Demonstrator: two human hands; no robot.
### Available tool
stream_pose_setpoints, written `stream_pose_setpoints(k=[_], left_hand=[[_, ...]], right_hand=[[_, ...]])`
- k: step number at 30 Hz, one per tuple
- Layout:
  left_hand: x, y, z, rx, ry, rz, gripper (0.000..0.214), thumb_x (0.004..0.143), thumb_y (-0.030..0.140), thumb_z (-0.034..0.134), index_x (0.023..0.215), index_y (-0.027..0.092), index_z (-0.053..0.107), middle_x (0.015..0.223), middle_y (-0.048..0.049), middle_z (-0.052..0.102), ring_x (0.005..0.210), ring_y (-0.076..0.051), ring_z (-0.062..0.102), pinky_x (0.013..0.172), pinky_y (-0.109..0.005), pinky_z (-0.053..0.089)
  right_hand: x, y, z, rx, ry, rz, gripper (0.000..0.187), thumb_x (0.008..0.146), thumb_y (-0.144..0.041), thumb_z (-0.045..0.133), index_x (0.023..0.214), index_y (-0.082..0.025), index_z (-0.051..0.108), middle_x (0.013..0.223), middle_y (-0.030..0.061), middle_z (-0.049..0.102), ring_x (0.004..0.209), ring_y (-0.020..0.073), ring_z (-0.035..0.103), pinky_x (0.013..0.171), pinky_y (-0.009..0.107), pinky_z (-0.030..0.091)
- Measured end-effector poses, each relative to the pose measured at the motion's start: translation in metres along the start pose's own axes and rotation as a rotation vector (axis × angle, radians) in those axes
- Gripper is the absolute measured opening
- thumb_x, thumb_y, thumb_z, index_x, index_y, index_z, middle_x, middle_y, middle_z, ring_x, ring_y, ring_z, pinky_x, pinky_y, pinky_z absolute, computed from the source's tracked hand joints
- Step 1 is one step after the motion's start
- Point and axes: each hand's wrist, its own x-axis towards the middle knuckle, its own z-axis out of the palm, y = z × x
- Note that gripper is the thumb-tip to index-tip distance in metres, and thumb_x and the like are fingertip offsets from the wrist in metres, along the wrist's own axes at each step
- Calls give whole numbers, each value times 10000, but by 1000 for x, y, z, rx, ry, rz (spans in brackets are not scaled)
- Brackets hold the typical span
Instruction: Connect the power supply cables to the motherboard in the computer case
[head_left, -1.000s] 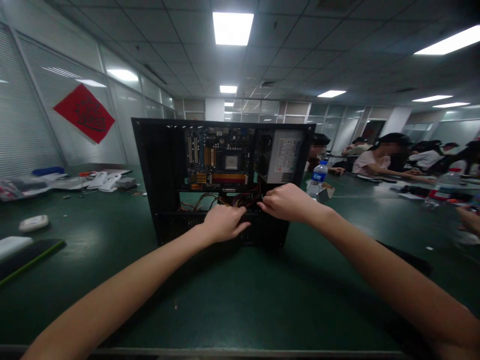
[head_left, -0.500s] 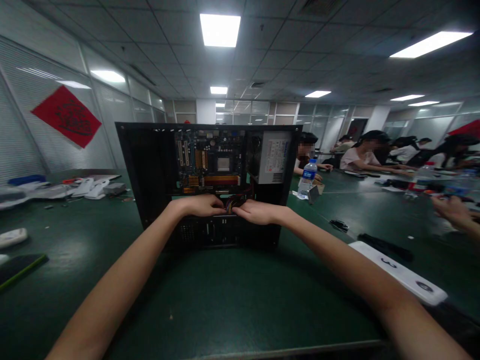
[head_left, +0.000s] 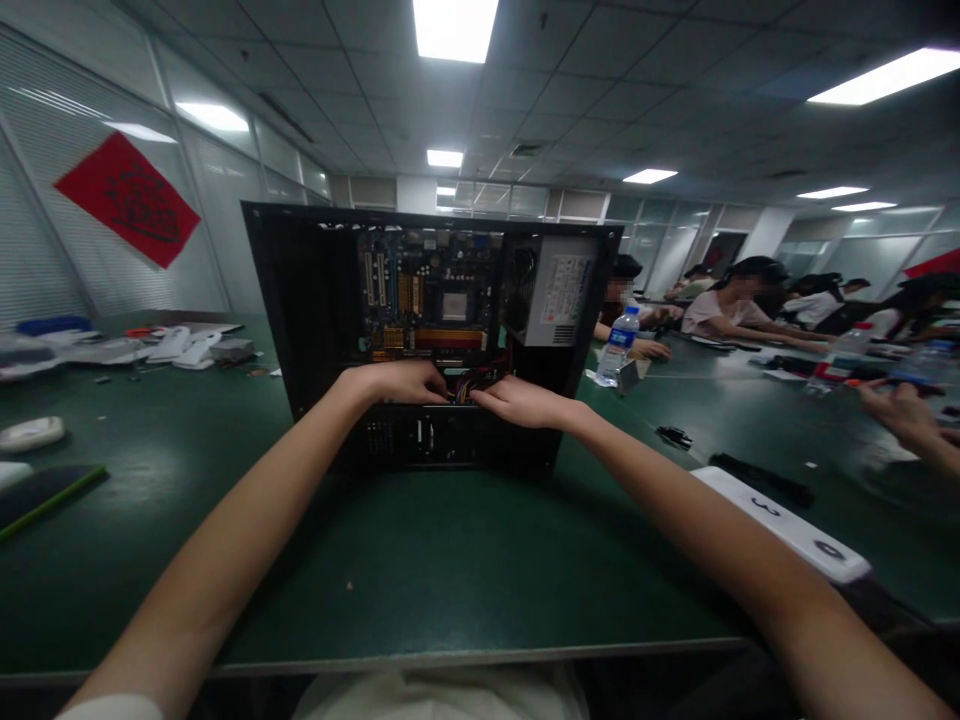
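Observation:
An open black computer case [head_left: 276,270] stands upright on the green table in front of me. Inside it show a motherboard [head_left: 420,290] and, at the upper right, a silver power supply [head_left: 559,295]. A bundle of coloured cables [head_left: 469,380] hangs below the motherboard. My right hand [head_left: 517,400] has its fingers closed on the right side of this bundle. On the other side, my left hand [head_left: 405,383] is curled with its fingertips against the cables' left edge; what lies between those fingers is hidden.
A water bottle [head_left: 619,340] stands right of the case. Near my right forearm lies a white power strip [head_left: 784,525] marked 3. A white mouse [head_left: 31,434] and a dark pad [head_left: 52,500] are at left. Another person's hand [head_left: 904,415] reaches in at far right; people sit beyond.
The view has tipped downward, so the case sits higher and the table's front edge shows. Both hands stay at the cables, with little visible movement against the case.

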Motion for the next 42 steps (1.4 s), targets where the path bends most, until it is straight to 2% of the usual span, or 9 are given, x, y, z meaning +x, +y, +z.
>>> stream_pose_setpoints(k=[5, 10, 14, 20, 28, 32, 37, 40, 42], left_hand=[[6, -14, 1, -42, -4, 51, 371, 922, 427, 636, 1158, 201, 812, 1196, -66, 802, 1049, -236, 722, 881, -265, 489], [10, -21, 3, -107, -36, 85, 361, 918, 413, 637, 1153, 211, 822, 1190, -53, 806, 1059, -225, 726, 903, -252, 486], [8, -19, -1, -61, -40, 84, 358, 928, 435, 631, 1127, 212, 827, 1210, -54, 801, 1055, -225, 721, 890, -252, 484], [7, -29, -5, -54, -77, 38, 406, 880, 468, 662, 1155, 212, 818, 1235, -67, 790, 1072, -234, 714, 907, -263, 492], [3, -27, -9, -94, -103, 70, 404, 870, 449, 659, 1177, 237, 815, 1294, -62, 769, 1138, -247, 697, 987, -295, 490], [5, -26, -7, -72, -87, 67, 418, 901, 490, 628, 1186, 244, 811, 1269, -53, 779, 1127, -245, 703, 982, -288, 491], [13, -28, -2, -28, -4, 82, 446, 933, 520, 584, 1184, 219, 796, 1234, -70, 786, 1095, -240, 709, 961, -279, 488], [14, -27, 0, 6, 29, 70, 437, 946, 496, 559, 1171, 198, 787, 1224, -86, 784, 1079, -233, 707, 954, -279, 484], [12, -25, -1, 14, 53, 72, 425, 949, 479, 550, 1165, 195, 781, 1227, -90, 780, 1085, -234, 703, 955, -283, 481]], right_hand=[[0, 1, 2, -3, 14, -18, 494, 1136, -386, 375, 1010, -127, 776, 1039, 133, 772, 899, 209, 675, 820, 314, 462], [-9, -1, 1, -89, 37, -28, 510, 1133, -403, 387, 942, -131, 774, 921, 114, 769, 781, 180, 653, 701, 292, 381], [-22, -6, 2, -225, 3, 28, 469, 1110, -484, 428, 1053, -156, 758, 936, 103, 778, 776, 198, 676, 648, 299, 342], [-36, -15, 12, -330, 125, 100, 380, 1097, -444, 444, 1215, -184, 695, 1146, 101, 777, 980, 250, 731, 709, 306, 415], [-41, -12, 16, -290, 141, 58, 370, 1084, -411, 477, 1306, -171, 649, 1279, 115, 744, 1114, 273, 714, 806, 321, 472], [-37, -12, 4, -245, 49, 79, 396, 1068, -452, 524, 1323, -172, 639, 1279, 133, 738, 1098, 291, 717, 811, 333, 488], [-21, -5, -19, 33, -223, -38, 372, 1069, -442, 552, 1246, -132, 658, 1220, 137, 745, 1040, 240, 708, 850, 315, 511], [-17, -1, -23, 73, -248, -72, 344, 1072, -426, 551, 1176, -121, 670, 1166, 136, 747, 992, 223, 699, 841, 312, 516], [-18, -1, -22, 39, -233, -79, 354, 1068, -426, 557, 1198, -114, 662, 1168, 148, 741, 1002, 236, 697, 871, 334, 520]])
